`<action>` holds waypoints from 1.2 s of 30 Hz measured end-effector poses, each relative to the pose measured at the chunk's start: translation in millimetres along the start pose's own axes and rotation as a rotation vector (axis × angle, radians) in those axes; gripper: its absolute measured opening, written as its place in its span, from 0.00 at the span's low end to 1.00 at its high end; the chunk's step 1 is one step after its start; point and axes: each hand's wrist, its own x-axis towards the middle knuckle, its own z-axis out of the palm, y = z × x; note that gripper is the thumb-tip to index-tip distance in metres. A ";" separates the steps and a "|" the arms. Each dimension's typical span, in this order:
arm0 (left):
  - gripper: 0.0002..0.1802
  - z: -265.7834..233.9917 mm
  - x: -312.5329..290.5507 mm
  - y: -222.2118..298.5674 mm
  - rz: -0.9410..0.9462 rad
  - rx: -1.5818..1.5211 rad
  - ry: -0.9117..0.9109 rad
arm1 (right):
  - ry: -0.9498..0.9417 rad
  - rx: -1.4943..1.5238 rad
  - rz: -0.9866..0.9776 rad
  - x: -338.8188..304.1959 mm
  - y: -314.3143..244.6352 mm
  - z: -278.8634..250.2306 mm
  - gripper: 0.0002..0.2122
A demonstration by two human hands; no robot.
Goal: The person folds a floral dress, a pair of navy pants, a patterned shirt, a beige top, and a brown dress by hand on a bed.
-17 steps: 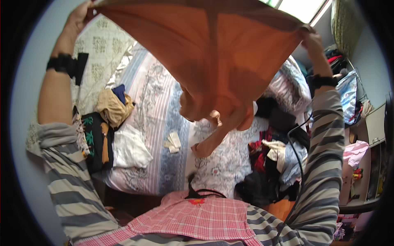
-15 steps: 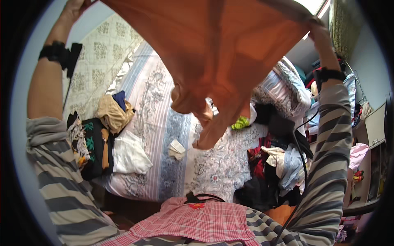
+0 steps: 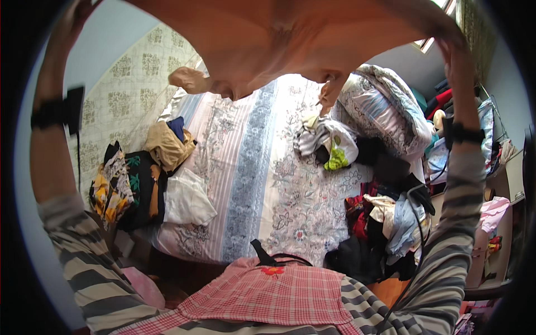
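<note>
An orange garment point(image 3: 290, 39) is stretched between my raised hands, its upper part cut off by the top edge of the view. My left hand point(image 3: 72, 22) is at the upper left; its fingertips and grip are partly out of view. On the other side, my right hand point(image 3: 456, 58) grips a bunched corner of the cloth, with its fingers partly covered. The garment's lower edge hangs in loose folds above the far part of the bed point(image 3: 245, 184), touching neither pile of clothes.
Folded clothes lie at the bed's left: a tan garment point(image 3: 167, 146), a white one point(image 3: 188, 198) and a black one point(image 3: 137, 192). To the right are a rumpled heap point(image 3: 399, 220), a white-and-green piece point(image 3: 339, 148) and a rolled quilt point(image 3: 391, 111). A black cable point(image 3: 420, 223) runs along my right arm.
The orange garment has swung up and outward, its hanging end lifting off the bed's middle. My hands have spread apart. A small white piece on the bed no longer shows there.
</note>
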 end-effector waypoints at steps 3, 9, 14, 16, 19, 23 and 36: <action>0.21 -36.7 -88.5 -39.7 -0.156 0.095 0.236 | 0.044 0.000 0.197 -155.3 5.2 -9.6 0.10; 0.06 -84.0 -362.0 -128.4 -0.541 0.503 -0.310 | 0.179 0.183 0.838 -478.1 26.2 -37.2 0.09; 0.10 -162.4 -543.8 -208.3 -0.986 0.586 -0.374 | 0.427 -0.013 1.395 -653.9 22.6 -32.1 0.05; 0.11 -178.7 -594.8 -223.6 -1.091 0.781 -0.493 | 0.441 -0.006 1.511 -699.4 9.9 -39.9 0.06; 0.13 -183.1 -639.9 -221.4 -1.181 0.981 -0.722 | 0.264 -0.259 1.619 -768.2 -7.7 -56.1 0.06; 0.12 -233.6 -696.4 -218.4 -1.488 0.878 -0.714 | 0.093 -0.468 1.722 -800.1 -46.8 -52.5 0.13; 0.11 -262.0 -713.0 -254.5 -1.579 0.819 -0.576 | 0.780 0.122 1.930 -829.8 -61.8 -18.9 0.14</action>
